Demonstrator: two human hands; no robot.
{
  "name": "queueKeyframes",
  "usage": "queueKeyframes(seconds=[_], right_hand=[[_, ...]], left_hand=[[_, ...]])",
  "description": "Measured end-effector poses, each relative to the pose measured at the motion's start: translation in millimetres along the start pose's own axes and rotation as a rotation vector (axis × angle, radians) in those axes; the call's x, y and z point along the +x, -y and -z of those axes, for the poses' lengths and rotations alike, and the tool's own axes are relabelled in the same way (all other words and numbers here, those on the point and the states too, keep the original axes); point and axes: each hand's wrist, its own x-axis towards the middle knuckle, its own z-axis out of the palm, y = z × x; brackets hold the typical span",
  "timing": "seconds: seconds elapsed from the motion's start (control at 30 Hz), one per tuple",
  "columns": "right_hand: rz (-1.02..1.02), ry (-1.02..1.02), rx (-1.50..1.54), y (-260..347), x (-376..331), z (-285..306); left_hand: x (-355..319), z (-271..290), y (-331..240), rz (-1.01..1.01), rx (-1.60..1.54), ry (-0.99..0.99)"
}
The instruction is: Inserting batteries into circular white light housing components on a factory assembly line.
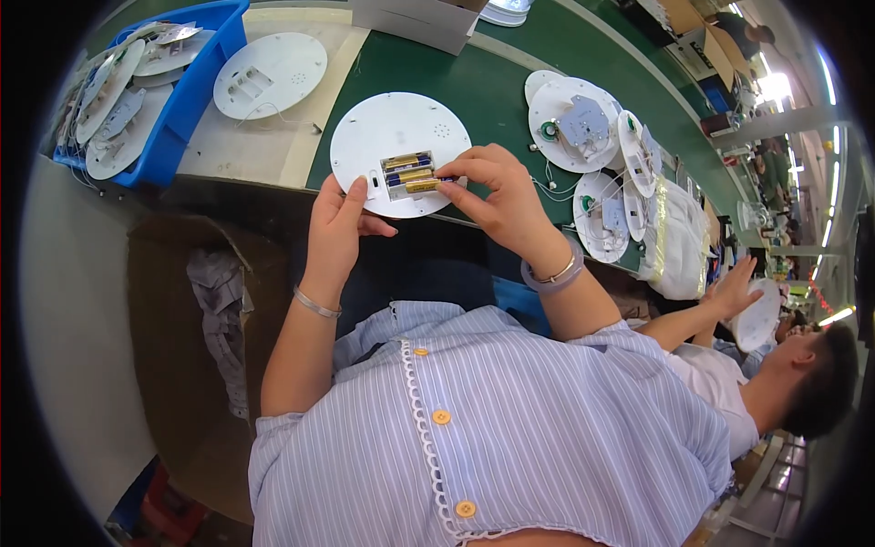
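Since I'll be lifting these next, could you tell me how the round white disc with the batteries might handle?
The white disc looks thin and rigid, so probably stiff and light. Lying flat, it should slide, not roll. The batteries sit uncovered, so tilting might spill them; the left hand steadies its edge.

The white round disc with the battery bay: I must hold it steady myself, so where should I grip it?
Probably pinch the white round disc at its near rim, from your own side, as the left hand does: it lies flat, overhanging the bench edge, leaving the battery bay clear.
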Motion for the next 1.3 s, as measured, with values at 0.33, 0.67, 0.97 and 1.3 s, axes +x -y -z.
queueKeyframes(seconds=[0.33, 0.67, 0.97, 1.3], right_hand=[[-0.011, -0.377, -0.084, 5, 2, -4], [-0.341, -0.131, 0.898, 0, 5, -19], [-0.234, -0.168, 0.713, 12, 12, -15], [0.055, 0.417, 0.802, 44, 9, -7]], left_hand=[[-8, -7, -4, -0.170, -0.061, -0.001], [-15, -12, -13, -0.319, 0.044, -0.059], [-25, -16, -25, -0.376, 0.101, -0.103], [-52, -19, -75, -0.543, -0.248, -0.117]])
